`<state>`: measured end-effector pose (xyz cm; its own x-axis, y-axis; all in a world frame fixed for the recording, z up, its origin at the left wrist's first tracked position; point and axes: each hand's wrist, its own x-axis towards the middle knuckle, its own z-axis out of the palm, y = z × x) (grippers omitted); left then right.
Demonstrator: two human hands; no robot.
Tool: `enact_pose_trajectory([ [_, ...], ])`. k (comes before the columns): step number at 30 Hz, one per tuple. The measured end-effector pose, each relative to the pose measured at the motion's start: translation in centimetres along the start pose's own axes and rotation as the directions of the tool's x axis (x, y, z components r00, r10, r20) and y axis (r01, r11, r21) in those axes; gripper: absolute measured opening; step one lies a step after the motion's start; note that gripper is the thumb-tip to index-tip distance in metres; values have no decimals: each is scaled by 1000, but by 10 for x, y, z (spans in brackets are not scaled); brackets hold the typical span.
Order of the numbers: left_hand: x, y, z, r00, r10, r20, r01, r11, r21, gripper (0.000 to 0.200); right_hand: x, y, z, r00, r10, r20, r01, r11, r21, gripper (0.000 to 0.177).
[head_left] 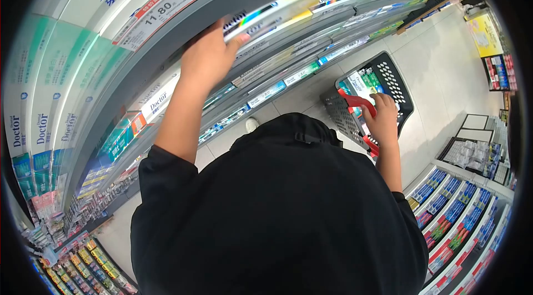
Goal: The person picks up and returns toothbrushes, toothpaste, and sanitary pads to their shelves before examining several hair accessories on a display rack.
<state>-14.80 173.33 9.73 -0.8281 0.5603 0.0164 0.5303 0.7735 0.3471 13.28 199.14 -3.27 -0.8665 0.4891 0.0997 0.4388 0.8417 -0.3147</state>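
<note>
My left hand (214, 53) reaches into a shelf on the left, its thumb against a white toothpaste box (272, 23) with a yellow end and rainbow stripe. The box is blurred, and most of the fingers are hidden behind it and the shelf edge. To the right, my right hand (383, 121) is closed around the red handle (355, 99) of a dark grey shopping basket (395, 75) with perforated walls. Green and white boxes (366, 81) lie inside the basket, partly covered by the handle and hand.
A price label (158, 11) reading 11.80 hangs on the shelf edge. Lower shelves hold more toothpaste boxes (266, 95). Tiled floor (430, 53) runs along the aisle. Another stocked shelf (455, 217) stands at lower right, and hanging packets (83, 267) at lower left.
</note>
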Motion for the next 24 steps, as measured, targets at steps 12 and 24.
enact_pose_trajectory([
  [12,32,-37,43,957,183,-225,-137,969,208,60,-7,-3,13,990,112,79,-113,994,9,38],
  [24,38,-21,34,986,101,-130,-53,943,329,66,-7,-8,12,978,170,123,-163,985,-65,40],
])
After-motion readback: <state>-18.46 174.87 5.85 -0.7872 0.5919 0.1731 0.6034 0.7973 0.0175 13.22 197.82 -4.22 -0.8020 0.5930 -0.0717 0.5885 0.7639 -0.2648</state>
